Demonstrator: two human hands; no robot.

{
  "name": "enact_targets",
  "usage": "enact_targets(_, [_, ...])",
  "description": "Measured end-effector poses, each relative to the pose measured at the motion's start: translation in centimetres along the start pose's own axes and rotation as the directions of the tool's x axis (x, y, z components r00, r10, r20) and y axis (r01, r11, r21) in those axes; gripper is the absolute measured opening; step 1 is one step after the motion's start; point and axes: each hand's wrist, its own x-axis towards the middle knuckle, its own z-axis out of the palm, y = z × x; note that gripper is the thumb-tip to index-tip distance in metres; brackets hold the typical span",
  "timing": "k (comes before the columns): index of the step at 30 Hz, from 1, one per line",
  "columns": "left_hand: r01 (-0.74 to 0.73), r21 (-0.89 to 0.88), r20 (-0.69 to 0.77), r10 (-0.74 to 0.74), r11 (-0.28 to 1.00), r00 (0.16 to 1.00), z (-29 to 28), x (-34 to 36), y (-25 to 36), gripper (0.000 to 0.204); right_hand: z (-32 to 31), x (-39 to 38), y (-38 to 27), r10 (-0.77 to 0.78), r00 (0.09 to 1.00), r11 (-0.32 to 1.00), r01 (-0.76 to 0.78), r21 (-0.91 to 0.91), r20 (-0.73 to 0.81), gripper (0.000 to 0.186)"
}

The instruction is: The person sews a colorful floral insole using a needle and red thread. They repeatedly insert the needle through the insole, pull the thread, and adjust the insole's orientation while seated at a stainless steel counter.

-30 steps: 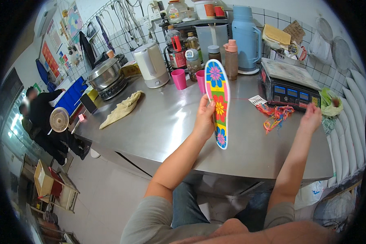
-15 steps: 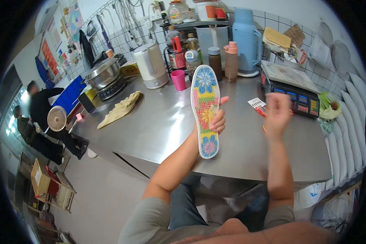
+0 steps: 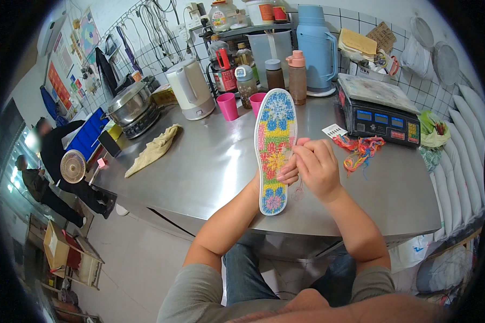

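Embroidered insole [image 3: 275, 145]: upright above the steel counter [image 3: 199, 167], left hand [image 3: 285, 175] gripping its rear edge; right hand [image 3: 318, 167] fingers pinched closed at its side. Likely light, flexible; best held by the edges.

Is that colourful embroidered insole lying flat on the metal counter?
No, the left hand holds the insole upright above the counter.

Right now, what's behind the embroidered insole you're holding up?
The left hand grips the embroidered insole from behind; only its fingertips show at the right edge, the palm is covered. The right hand sits beside it. Beyond are the steel table and a pink cup, partly hidden.
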Motion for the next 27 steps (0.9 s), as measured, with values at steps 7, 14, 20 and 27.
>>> enact_targets(7, [0.006, 0.033, 0.029, -0.007, 0.999, 1.000, 0.5, 0.3, 0.0, 0.052, -0.3, 0.2, -0.1, -0.024, 1.000, 1.000, 0.024, -0.010, 0.010, 0.025])
enact_targets(14, [-0.010, 0.116, -0.043, 0.015, 0.993, 0.999, 0.7, 0.0, 0.1, 0.047, -0.3, 0.1, -0.1, -0.024, 1.000, 1.000, 0.024, -0.015, 0.008, 0.023])
enact_targets(20, [-0.013, 0.640, -0.548, 0.468, 0.768, 0.693, 3.2, -0.1, -1.5, 0.028, 0.7, -0.8, 1.0, 0.267, 0.962, 0.950, -0.272, 0.156, 0.048, 0.026])
enact_targets(27, [0.095, 0.872, -0.421, 0.635, 0.481, 0.648, 4.5, 1.2, -2.4, 0.037, 2.1, -2.5, 2.9, 0.779, 0.458, 0.091, -0.758, 0.646, 0.428, 0.021])
